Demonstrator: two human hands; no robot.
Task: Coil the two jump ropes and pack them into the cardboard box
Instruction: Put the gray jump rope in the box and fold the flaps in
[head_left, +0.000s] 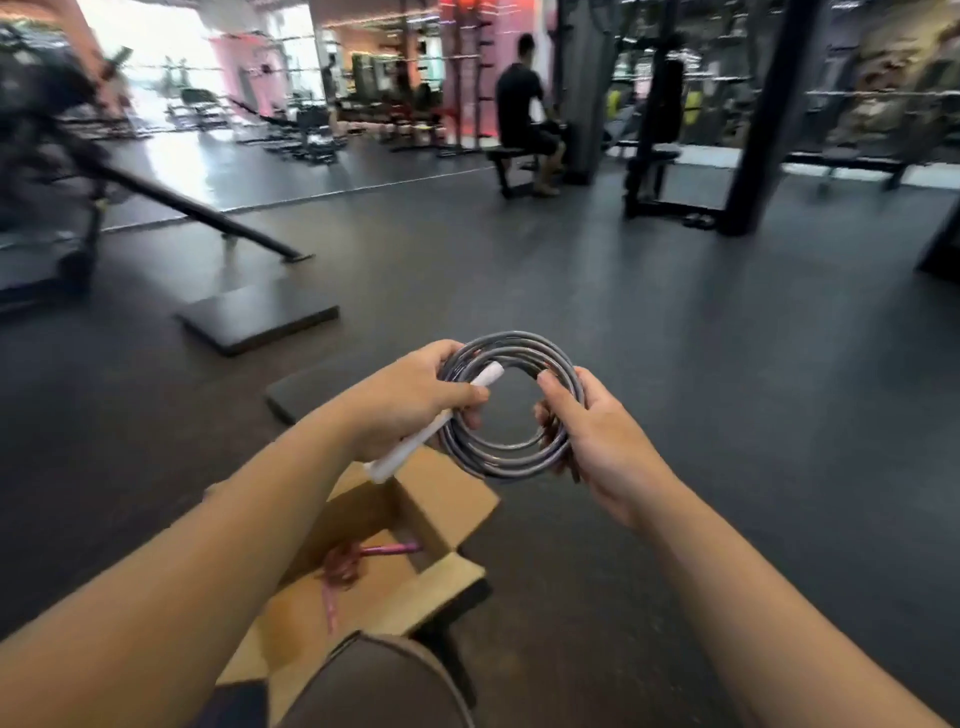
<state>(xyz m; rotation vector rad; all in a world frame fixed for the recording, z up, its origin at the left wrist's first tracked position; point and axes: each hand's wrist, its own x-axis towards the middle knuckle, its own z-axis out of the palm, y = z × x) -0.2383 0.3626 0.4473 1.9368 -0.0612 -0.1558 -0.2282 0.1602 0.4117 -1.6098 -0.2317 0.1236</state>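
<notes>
Fingers of your left hand (415, 395) and right hand (597, 436) close on the grey rope coil (511, 405) from both sides. Below them the open cardboard box (447, 499) holds the pink rope (345, 564); your left forearm (234, 545) partly covers it.

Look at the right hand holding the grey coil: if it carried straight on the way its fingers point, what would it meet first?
The right hand points left across the grey rope coil, so it would probably meet the left hand and white handle first; depth is uncertain.

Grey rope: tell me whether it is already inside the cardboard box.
No, the coiled grey rope is held in the air by both hands above the open cardboard box, which holds only the pink rope.
</notes>
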